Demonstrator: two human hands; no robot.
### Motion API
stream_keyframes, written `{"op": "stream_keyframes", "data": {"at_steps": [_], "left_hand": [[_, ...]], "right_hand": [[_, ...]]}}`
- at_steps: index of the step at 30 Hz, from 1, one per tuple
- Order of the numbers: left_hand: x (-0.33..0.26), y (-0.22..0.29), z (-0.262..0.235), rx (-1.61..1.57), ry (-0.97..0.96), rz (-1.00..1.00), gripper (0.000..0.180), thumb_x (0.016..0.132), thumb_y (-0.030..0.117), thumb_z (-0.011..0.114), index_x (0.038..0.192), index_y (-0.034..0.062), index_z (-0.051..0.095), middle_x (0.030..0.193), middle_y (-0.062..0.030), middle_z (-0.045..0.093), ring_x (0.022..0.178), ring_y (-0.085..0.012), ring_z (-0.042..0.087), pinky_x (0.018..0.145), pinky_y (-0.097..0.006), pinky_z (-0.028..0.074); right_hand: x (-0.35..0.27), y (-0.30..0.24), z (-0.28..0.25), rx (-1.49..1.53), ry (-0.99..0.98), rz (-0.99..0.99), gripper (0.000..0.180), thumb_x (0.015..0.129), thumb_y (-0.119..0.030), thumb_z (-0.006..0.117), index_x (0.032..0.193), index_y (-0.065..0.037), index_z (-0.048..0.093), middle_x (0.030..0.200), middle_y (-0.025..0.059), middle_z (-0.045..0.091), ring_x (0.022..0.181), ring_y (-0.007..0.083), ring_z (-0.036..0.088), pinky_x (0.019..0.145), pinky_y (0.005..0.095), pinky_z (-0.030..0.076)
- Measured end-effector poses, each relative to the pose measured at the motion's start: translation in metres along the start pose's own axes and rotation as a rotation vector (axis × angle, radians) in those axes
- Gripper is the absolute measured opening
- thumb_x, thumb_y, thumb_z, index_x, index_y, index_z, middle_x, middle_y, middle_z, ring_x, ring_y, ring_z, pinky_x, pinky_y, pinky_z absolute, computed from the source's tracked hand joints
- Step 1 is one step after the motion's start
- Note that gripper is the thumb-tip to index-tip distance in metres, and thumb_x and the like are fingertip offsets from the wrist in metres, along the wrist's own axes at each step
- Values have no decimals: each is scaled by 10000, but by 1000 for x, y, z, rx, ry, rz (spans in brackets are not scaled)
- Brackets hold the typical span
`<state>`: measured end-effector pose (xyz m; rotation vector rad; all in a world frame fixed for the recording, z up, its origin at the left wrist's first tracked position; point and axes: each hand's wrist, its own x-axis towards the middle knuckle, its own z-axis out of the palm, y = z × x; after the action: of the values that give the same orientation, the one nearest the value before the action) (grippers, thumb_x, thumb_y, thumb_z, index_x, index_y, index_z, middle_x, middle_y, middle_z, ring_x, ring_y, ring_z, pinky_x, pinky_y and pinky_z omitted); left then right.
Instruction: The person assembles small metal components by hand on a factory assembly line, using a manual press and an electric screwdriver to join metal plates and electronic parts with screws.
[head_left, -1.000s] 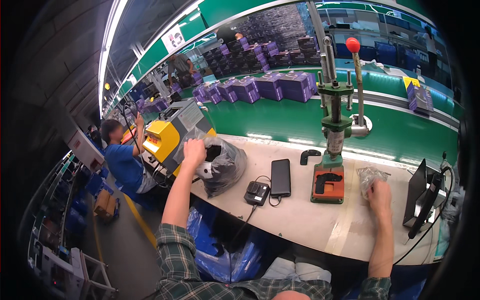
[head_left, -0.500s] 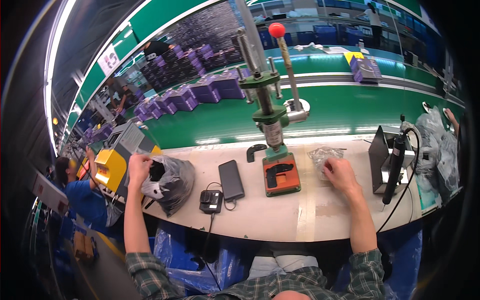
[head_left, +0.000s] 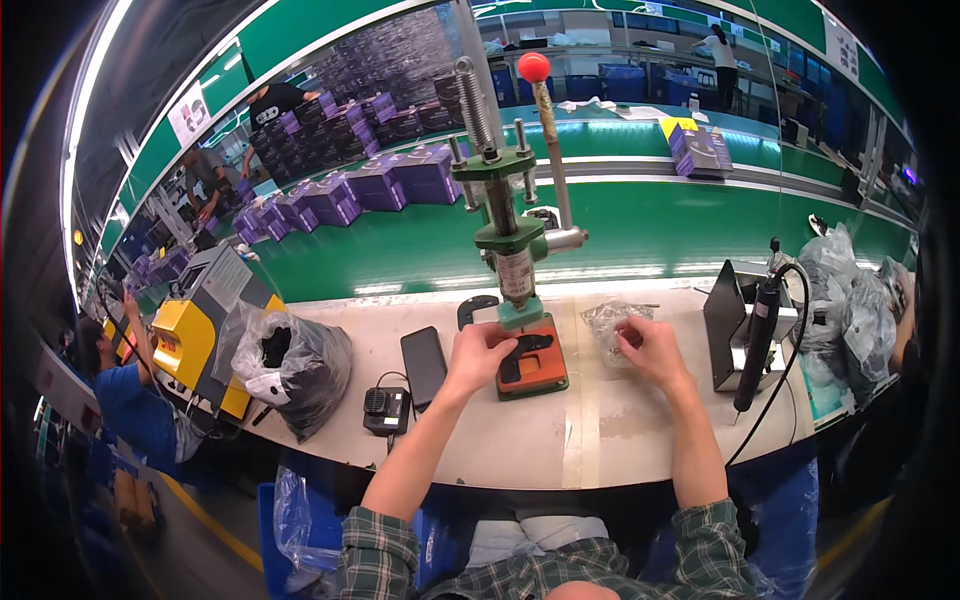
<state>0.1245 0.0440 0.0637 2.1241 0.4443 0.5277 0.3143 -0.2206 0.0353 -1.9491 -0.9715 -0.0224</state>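
Black part [head_left: 512, 371] is seated in the orange fixture [head_left: 547, 374], partly hidden by the left hand [head_left: 475, 358]; clear bag [head_left: 601, 322] is met by the right hand [head_left: 655, 352] — fingers narrowed, either grip cannot be told.

The fixture [head_left: 546, 374] is orange; sleeves [head_left: 712, 545] green plaid.

Conveyor [head_left: 400, 255]: long and green, with purple boxes [head_left: 425, 178] lined up along its far edge.
Machine [head_left: 178, 328]: yellow and grey, over on the left.
Black adapter [head_left: 387, 410]: small, just beside a flat black device [head_left: 424, 365].
Corded tool [head_left: 758, 345]: black, tilted, right by a metal stand [head_left: 722, 330].
Neighbour [head_left: 138, 405]: somebody in blue, beyond the machine.
Far person [head_left: 722, 52]: standing well back, in a white top.
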Motion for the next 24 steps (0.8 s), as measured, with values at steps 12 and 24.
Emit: {"op": "stream_keyframes", "data": {"at_steps": [12,24], "left_hand": [[33,-25,28,59,43,-45,222,852,176,767,997,9,791,868,-168,777,813,-256,753,767,-376,556],[25,-5,25,169,11,-137,200,835,169,803,968,25,763,810,-63,726,772,-142,669,744,-320,531]], "right_hand": [[-1,6,-4,-141,-8,-163,129,896,-53,692,1003,-22,757,903,180,713,844,381,687,769,445,544],[-1,-4,-8,-134,-33,-177,123,912,-37,658,1002,-14,739,914,196,697,895,423,667,802,485,528]]}}
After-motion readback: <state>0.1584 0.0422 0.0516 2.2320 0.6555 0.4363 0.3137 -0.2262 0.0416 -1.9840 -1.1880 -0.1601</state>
